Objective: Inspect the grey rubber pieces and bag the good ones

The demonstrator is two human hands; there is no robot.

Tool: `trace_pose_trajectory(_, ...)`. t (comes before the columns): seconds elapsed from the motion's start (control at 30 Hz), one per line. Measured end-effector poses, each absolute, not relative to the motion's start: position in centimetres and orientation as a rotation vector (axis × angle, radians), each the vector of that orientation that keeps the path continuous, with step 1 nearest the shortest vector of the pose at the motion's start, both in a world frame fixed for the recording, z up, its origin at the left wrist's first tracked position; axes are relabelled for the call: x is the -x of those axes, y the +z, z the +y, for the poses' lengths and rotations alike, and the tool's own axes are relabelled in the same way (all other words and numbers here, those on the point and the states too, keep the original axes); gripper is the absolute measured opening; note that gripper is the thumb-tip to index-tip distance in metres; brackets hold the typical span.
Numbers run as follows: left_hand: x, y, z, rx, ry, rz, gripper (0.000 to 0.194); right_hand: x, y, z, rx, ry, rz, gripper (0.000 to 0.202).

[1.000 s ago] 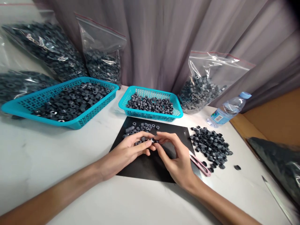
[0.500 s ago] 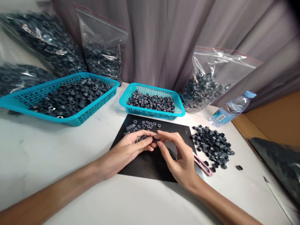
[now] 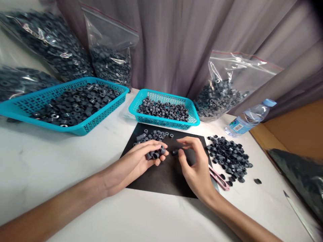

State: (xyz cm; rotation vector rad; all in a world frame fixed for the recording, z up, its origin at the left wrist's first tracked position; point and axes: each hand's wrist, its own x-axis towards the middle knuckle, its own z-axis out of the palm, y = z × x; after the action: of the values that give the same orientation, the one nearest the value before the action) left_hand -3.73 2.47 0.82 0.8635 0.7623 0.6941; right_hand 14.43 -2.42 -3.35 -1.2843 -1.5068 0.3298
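L hand (image 3: 138,157): fingers curled, thumb on top, cupping several grey rings (image 3: 156,155) above the black mat (image 3: 161,179). R hand (image 3: 196,164): thumb & index spread apart over the mat's R half; dark pc (image 3: 174,152) right by the thumb tip. Contact btwn thumb & dark pc: cannot tell.

Caution: grey rings may spill onto the mat if the L fingers loosen, given several pcs in one cupped hold. Dark pc may drop or roll if thumb contact is slight. R wrist may knock the pink cutter (image 3: 225,185) if it swings outward; cutter lies at the mat's R edge, blade end unclear.

Loose stock: ring cluster (image 3: 156,134) on the mat's far L part; dark pile (image 3: 228,156) just R of mat.

Containers: small basket (image 3: 165,120), just beyond mat's far edge, w/ many rings. Large basket (image 3: 80,130), L of & beyond mat, ditto, heaped. R zip bag (image 3: 218,99), beyond mat's far R corner, part-filled w/ similar pcs. L zip bag (image 3: 111,65), beyond mat's far L corner, same. Bottle (image 3: 248,118), R of & beyond mat, clear, capped.
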Motion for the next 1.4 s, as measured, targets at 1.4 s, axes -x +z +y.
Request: trace_pose_trajectory(1.4, 3.3, 0.5, 1.5, -1.080, 0.540, 0.761, 0.021, -13.9, -2.6, -3.0, 1.135, 0.324, -1.710, 0.016)
